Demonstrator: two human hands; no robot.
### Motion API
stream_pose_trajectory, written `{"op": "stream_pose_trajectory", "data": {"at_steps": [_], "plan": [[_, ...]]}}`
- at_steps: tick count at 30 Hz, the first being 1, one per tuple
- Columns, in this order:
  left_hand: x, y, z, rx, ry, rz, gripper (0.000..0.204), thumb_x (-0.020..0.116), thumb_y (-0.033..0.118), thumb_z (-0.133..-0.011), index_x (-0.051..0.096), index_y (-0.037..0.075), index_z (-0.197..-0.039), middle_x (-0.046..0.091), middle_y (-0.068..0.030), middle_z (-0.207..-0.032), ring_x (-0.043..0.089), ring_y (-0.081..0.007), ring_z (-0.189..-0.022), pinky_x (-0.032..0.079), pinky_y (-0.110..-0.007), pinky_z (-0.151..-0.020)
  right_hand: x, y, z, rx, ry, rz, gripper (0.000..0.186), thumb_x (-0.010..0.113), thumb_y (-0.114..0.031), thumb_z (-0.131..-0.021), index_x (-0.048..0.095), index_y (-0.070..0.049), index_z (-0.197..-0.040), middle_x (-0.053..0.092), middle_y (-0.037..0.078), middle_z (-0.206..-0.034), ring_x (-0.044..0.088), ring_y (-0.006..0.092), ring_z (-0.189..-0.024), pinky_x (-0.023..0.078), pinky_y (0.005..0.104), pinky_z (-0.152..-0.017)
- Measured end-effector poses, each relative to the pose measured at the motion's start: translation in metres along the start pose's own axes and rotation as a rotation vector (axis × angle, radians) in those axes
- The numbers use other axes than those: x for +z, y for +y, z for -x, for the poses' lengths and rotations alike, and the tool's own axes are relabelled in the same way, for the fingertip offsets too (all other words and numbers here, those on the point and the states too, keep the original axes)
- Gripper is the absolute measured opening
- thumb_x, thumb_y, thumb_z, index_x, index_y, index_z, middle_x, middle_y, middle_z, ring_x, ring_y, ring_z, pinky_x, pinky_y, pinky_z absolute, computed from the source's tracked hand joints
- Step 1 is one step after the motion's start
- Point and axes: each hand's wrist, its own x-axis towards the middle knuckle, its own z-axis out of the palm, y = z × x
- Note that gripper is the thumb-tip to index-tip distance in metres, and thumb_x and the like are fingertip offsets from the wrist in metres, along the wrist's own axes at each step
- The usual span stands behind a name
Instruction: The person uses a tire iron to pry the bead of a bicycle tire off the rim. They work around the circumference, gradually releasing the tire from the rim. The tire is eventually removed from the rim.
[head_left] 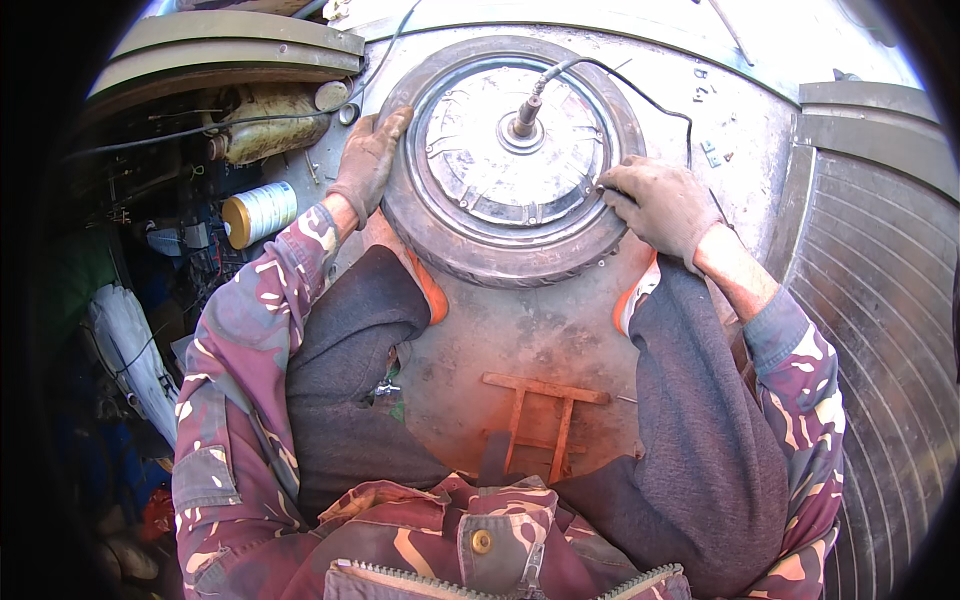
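A motor wheel (pixel 505 150) with a black tyre and a broad silver hub lies flat on the ground in front of me. From its axle, a cable (pixel 640 90) loops off to the right. My left hand (pixel 368 165), in a dusty brown glove, grips the left side of the tyre. At the right edge of the wheel, my right hand (pixel 662 205), gloved too, has its fingers bent and pressed together by the rim. A small dark thing seems to be at those fingertips, but I cannot make it out.
Between my legs stands a low rusty metal frame (pixel 540 390). A white-and-yellow tin (pixel 258 214) and a dirty jug (pixel 265 122) lie among clutter at left. Small parts (pixel 712 153) are scattered right of the wheel, and a ribbed metal panel (pixel 880 300) borders the right side.
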Motion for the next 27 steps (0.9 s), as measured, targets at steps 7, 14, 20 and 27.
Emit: {"op": "stream_pose_trajectory", "data": {"at_steps": [7,14,20,27], "plan": [[0.001,0.004,0.0,0.016,0.022,-0.009,0.068,0.061,0.058,-0.107,0.07,0.0,-0.141,0.059,-0.0283,-0.143,0.061,-0.0346,-0.131,0.048,-0.04,-0.112,0.002,0.002,0.001,0.006,-0.004,0.005,0.024,0.068,-0.023,-0.101,0.079,-0.01,-0.118,0.077,0.014,-0.112,0.074,0.034,-0.106,0.058,0.0456,-0.096],[0.001,0.001,-0.002,-0.005,0.042,0.077,0.097,0.071,0.067,-0.097,0.053,-0.017,-0.144,0.064,-0.0305,-0.137,0.065,-0.0316,-0.125,0.053,-0.038,-0.106,0.001,0.001,-0.001,-0.035,0.013,0.03,0.023,0.069,-0.026,-0.101,0.079,-0.012,-0.116,0.078,0.012,-0.107,0.075,0.0327,-0.105,0.058,0.0457,-0.095],[0.001,-0.005,-0.005,-0.004,0.038,0.091,0.106,0.073,0.069,-0.094,0.048,-0.02,-0.146,0.064,-0.0309,-0.137,0.066,-0.031,-0.123,0.055,-0.037,-0.104,-0.001,-0.001,-0.004,-0.021,-0.021,0.075,0.023,0.069,-0.026,-0.1,0.079,-0.012,-0.116,0.078,0.012,-0.107,0.075,0.0315,-0.107,0.058,0.0451,-0.096],[0.002,-0.008,-0.007,-0.008,0.051,0.076,0.104,0.072,0.069,-0.095,0.05,-0.02,-0.145,0.064,-0.0309,-0.136,0.066,-0.031,-0.122,0.055,-0.038,-0.103,-0.001,0.0,-0.003,-0.016,-0.018,0.078,0.023,0.069,-0.026,-0.1,0.079,-0.012,-0.116,0.077,0.012,-0.108,0.074,0.031,-0.109,0.057,0.0455,-0.097]]}}
